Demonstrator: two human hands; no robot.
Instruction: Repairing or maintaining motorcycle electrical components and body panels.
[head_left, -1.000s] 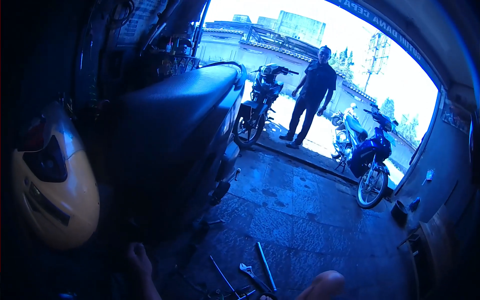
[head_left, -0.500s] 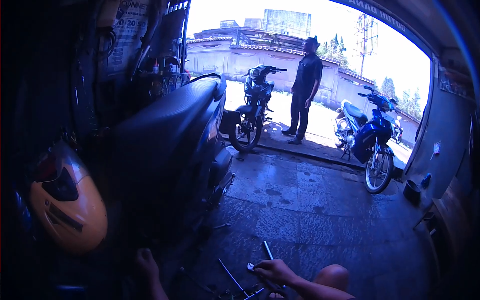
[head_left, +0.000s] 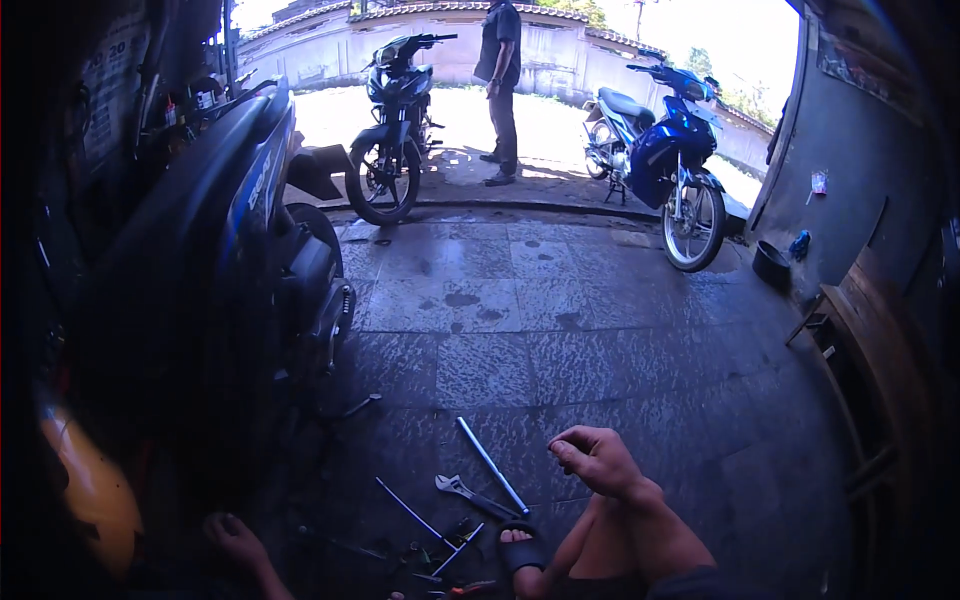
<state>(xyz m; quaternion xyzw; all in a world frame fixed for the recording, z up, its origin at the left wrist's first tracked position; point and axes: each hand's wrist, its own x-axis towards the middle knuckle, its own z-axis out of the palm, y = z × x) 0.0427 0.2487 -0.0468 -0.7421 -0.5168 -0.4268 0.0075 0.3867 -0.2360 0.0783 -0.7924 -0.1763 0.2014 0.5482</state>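
My right hand (head_left: pixel 597 462) is raised in front of my bent knee, its fingers curled in with the thumb against them. Whatever it may hold is hidden or too small to make out. Below it to the left, an adjustable wrench (head_left: pixel 475 494) lies on the floor beside a straight silver tube (head_left: pixel 492 464). In deep shade at the lower left, near the parked motorcycle (head_left: pixel 300 270), is my left hand (head_left: pixel 238 543). Its fingers look bent inward, and darkness hides anything in them. A T-handled wrench (head_left: pixel 418 514) rests between my two hands.
A smaller wrench (head_left: pixel 362 404) lies near the motorcycle. A yellow body panel (head_left: pixel 92 490) stands at far left. My sandalled foot (head_left: pixel 520 548) is beside the tools. Two motorbikes and a standing person (head_left: pixel 500 90) are beyond the doorway; a wooden bench (head_left: pixel 860 350) lines the right.
My right hand has lifted off the adjustable wrench and moved right, leaving it on the floor. My left hand stays low at the left. The view has swung right and down.
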